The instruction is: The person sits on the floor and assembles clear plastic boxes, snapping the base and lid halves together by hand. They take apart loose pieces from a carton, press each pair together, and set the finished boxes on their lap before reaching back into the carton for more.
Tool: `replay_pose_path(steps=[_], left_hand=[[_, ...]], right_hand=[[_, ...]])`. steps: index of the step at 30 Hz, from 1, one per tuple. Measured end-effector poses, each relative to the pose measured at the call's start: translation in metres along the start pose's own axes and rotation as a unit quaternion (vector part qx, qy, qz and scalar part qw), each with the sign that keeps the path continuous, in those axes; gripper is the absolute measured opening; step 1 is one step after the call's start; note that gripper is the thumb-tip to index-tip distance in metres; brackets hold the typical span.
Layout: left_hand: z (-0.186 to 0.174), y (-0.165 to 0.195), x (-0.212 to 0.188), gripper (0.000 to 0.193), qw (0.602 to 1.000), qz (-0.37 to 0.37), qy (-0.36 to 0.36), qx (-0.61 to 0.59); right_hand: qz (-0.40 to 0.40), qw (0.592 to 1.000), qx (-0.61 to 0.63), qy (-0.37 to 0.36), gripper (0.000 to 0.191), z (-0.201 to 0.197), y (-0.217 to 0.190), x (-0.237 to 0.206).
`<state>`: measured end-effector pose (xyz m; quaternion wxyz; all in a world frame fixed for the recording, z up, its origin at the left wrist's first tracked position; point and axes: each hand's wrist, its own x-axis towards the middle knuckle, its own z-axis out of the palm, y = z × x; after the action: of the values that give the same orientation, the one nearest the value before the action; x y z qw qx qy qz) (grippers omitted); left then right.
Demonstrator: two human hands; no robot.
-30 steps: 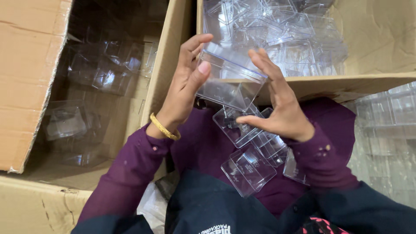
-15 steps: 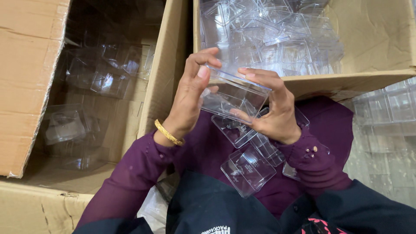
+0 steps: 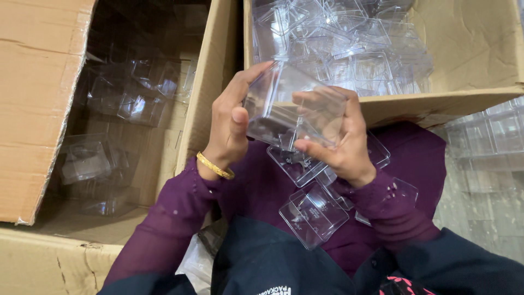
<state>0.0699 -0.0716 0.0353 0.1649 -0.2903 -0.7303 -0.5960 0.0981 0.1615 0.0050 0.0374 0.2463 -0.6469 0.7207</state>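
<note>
Both my hands hold one clear plastic box (image 3: 284,101) in front of my chest. My left hand (image 3: 229,123) grips its left side, thumb on the near face. My right hand (image 3: 338,136) wraps its right side, fingers seen through the clear wall. Several flat clear plastic lids (image 3: 314,213) lie loose on my purple lap just below. A gold bangle (image 3: 214,166) sits on my left wrist.
A cardboard carton (image 3: 436,104) heaped with clear plastic pieces stands ahead at right. Another carton (image 3: 202,109) at left holds clear boxes deep inside, with a wide flap (image 3: 38,98) on its left. More clear boxes (image 3: 491,136) are stacked at far right.
My hands have closed in around the clear box and brought it nearer; my right fingers now wrap its side where earlier they were spread apart from it.
</note>
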Motion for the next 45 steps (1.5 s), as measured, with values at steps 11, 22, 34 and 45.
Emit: replay_pose_path(steps=[11,22,34,45], left_hand=[[0.003,0.006,0.003,0.090,0.999,0.001,-0.011,0.050],[0.052,0.005,0.005,0.049,0.969,0.082,-0.125,0.196],[0.022,-0.065,0.017,0.032,0.984,-0.014,-0.049,0.172],[0.013,-0.077,0.018,0.030,0.959,0.032,-0.066,0.274]], right_hand=[[0.160,0.926,0.324,-0.114,0.064,-0.026,-0.028,-0.004],[-0.011,0.919,-0.329,-0.215,0.052,-0.171,-0.083,-0.098],[0.396,0.598,-0.616,0.326,0.082,-0.417,-0.010,-0.347],[0.267,0.632,-0.630,0.365,0.055,-0.456,0.042,-0.316]])
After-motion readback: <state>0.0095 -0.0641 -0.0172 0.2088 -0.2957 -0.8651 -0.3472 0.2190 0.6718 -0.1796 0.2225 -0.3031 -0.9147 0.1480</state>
